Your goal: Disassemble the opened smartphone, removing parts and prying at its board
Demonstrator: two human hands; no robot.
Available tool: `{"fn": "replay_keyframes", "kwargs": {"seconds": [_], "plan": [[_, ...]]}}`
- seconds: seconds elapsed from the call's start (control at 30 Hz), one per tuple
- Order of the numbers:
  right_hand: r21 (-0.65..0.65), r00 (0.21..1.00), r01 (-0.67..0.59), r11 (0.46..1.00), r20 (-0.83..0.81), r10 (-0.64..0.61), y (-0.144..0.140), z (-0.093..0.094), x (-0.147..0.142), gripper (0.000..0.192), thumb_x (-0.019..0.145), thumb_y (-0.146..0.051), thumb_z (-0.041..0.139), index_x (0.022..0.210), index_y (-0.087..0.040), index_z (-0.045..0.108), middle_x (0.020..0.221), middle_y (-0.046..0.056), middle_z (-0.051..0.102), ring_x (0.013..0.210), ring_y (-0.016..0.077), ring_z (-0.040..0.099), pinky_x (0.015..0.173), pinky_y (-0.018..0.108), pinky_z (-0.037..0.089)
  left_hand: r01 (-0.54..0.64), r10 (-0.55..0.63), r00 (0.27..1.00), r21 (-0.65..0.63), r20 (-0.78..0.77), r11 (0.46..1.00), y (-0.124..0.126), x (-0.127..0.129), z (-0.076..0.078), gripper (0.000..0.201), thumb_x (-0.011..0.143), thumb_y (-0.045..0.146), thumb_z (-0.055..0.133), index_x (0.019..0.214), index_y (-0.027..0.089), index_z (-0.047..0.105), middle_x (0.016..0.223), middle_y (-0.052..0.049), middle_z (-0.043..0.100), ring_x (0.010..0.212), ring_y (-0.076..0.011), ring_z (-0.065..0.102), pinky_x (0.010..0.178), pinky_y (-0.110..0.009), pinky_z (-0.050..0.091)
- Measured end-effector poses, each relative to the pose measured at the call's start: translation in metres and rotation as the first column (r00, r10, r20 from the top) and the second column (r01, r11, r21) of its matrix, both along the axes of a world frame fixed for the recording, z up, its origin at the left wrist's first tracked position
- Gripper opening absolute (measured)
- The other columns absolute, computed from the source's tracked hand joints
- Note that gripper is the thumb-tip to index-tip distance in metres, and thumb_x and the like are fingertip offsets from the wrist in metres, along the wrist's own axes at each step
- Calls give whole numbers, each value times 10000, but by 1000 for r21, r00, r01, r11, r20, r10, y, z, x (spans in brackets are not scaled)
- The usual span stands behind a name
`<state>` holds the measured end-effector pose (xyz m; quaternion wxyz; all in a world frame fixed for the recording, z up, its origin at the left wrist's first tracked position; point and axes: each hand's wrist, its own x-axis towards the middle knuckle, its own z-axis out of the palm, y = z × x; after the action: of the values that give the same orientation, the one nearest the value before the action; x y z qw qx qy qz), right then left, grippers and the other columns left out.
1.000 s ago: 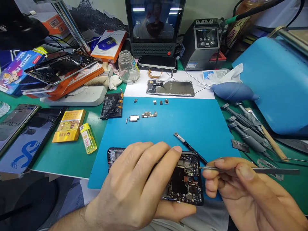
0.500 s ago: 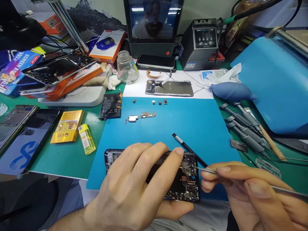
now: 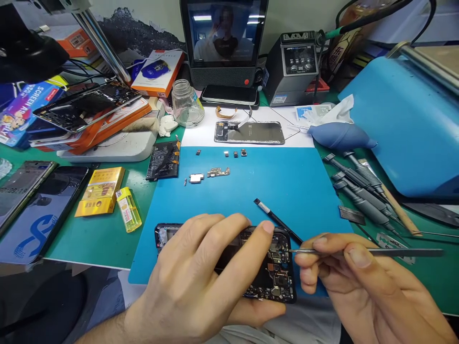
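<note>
My left hand [image 3: 201,272] is wrapped around an opened phone frame [image 3: 283,272], fingers over its top and thumb under the near edge. Its circuit board shows at the right end; the hand hides much of the middle. My right hand [image 3: 344,272] pinches a slim metal tool [image 3: 401,252] with a fine tip and a flat, wider handle. The tip is at the frame's upper right edge; whether it touches the board I cannot tell. Just beyond the frame lies a thin black strip [image 3: 278,220] with a pale label.
Small phone parts [image 3: 218,172] and a black battery [image 3: 163,160] lie on and beside the blue mat [image 3: 201,203]. A detached screen [image 3: 251,132] is behind them. Grey screwdrivers [image 3: 366,191], a blue air blower [image 3: 340,136] and a razor blade [image 3: 389,241] are on the right.
The metal tool has swung to a more level position, its handle end higher and now fully visible. My right hand has turned with it. My left hand keeps its hold on the phone frame.
</note>
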<state>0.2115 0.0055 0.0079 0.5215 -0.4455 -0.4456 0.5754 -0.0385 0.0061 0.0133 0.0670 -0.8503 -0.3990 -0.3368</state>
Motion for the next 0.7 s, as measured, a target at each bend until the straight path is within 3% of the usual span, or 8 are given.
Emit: {"fn": "replay_keyframes", "kwargs": {"seconds": [0.23, 0.5, 0.7], "plan": [[0, 999, -2, 1000, -32, 2, -3, -1, 1, 249, 1167, -462, 740, 1079, -340, 937, 902, 52, 799, 746, 162, 794, 765, 212, 716, 2, -2, 1000, -29, 8, 1000, -1, 0, 3, 459, 1170, 496, 717, 1460, 141, 722, 1296, -121, 778, 1154, -242, 757, 1037, -385, 609], [77, 992, 122, 989, 31, -125, -16, -11, 3, 240, 1118, -406, 706, 1061, -341, 930, 933, 67, 803, 720, 185, 777, 738, 218, 714, -18, 15, 999, -73, -37, 997, -4, 11, 18, 390, 1200, 403, 655, 1499, 153, 681, 1338, -84, 751, 1216, -222, 715, 1076, -376, 588], [74, 980, 193, 978, 37, -196, -21, -11, 1, 237, 1134, -419, 724, 1029, -352, 925, 964, 54, 812, 734, 195, 788, 713, 248, 725, -49, 47, 998, -66, -35, 997, -9, 19, 22, 385, 1147, 315, 703, 1511, 191, 684, 1393, -88, 713, 1313, -222, 703, 1259, -376, 549]]}}
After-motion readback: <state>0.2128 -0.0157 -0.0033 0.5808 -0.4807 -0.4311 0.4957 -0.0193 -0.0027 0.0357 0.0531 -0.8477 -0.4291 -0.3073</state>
